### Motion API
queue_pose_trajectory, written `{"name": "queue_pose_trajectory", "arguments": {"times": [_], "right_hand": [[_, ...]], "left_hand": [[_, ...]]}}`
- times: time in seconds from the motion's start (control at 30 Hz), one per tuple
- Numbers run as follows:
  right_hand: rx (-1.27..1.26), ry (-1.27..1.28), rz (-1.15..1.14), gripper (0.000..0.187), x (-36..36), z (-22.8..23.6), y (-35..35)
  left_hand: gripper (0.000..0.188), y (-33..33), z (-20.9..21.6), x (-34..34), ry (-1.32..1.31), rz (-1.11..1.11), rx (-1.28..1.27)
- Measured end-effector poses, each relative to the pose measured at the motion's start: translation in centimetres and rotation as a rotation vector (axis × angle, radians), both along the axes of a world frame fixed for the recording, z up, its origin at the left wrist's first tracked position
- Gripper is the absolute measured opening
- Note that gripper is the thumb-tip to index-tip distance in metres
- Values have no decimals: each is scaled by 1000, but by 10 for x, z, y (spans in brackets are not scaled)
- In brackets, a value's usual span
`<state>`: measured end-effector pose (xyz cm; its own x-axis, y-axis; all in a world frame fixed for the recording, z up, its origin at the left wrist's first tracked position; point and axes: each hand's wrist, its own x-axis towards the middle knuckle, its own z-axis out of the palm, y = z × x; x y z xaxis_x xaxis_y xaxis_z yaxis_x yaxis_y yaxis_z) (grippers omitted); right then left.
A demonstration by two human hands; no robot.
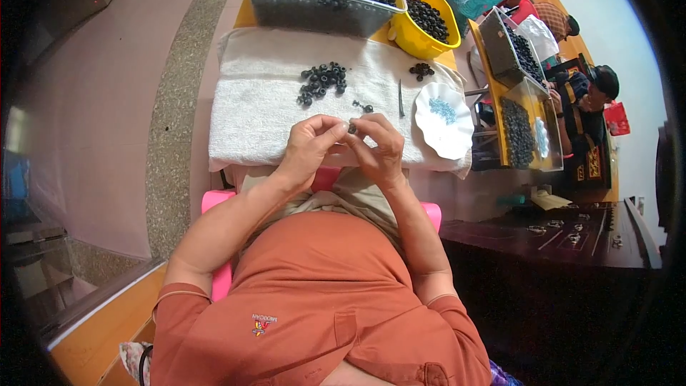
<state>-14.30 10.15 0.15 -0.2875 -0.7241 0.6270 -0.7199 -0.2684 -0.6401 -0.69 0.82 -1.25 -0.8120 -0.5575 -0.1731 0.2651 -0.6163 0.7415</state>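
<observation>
Over the front of the white towel (250, 100), my two hands meet at their fingertips. My right hand (379, 146) pinches a small dark, round part (352, 129) between thumb and forefinger. My left hand (314, 144) is closed in a pinch right beside it; what lies in its fingertips is too small to tell. Just beyond the hands are a couple of small black pieces (367, 109). A loose pile of black ring-shaped parts (321, 82) sits farther off, and a smaller dark cluster (421, 71) lies to the right.
A white scalloped plate (436, 144) with tiny pale-blue pieces stands at right, near a thin dark stick-like tool (401, 98). Behind are a clear bin (321, 13) and a yellow tub (414, 39), both full of black parts. Another person (586, 93) works at a table farther right.
</observation>
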Motion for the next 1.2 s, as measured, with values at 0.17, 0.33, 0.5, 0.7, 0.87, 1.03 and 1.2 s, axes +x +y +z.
{"name": "queue_pose_trajectory", "arguments": {"times": [0.17,0.33,0.5,0.7,0.87,1.03,1.2], "right_hand": [[62,39,-4,32,-2,-2,2],[96,-6,-9,28,-2,2,3],[130,147,24,30,-4,4,9],[142,87,23,29,-3,4,9],[144,50,15,29,-7,7,10],[42,131,-135,29,-41,24,6],[-169,196,-400,28,-79,68,-6]], "left_hand": [[12,1,1,0,-18,3,-29],[12,1,8,3,-35,-8,-45],[13,2,-3,1,-65,-6,-102],[13,3,2,0,-36,4,-90],[15,3,-1,0,-31,1,-110],[17,1,6,0,-87,-3,-102],[17,0,7,2,-105,8,-108]]}}
